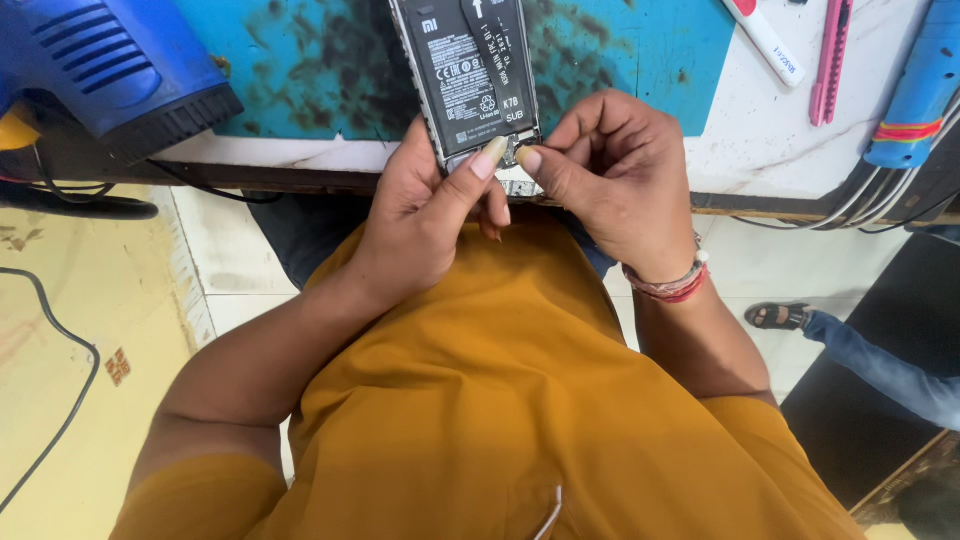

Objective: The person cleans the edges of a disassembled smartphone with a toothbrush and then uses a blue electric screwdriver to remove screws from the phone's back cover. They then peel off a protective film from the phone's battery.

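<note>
An opened phone [470,75] lies back-up on a stained teal mat [320,60], its black battery exposed. Its lower end hangs over the table's near edge. My left hand [425,215] grips the phone's bottom left corner, thumb pressed on the lower edge. My right hand [615,175] pinches at the phone's bottom end, thumb and fingers closed on a small part there that I cannot make out. Both thumbs almost meet over the phone's lower board.
A blue heat gun [105,65] sits at the far left of the white table [770,140], its black cord on the floor. A pink tool [832,60], a white pen-like tool [765,40] and a blue-handled tool [915,90] lie at the right. Another person's sandalled foot [775,315] stands at right.
</note>
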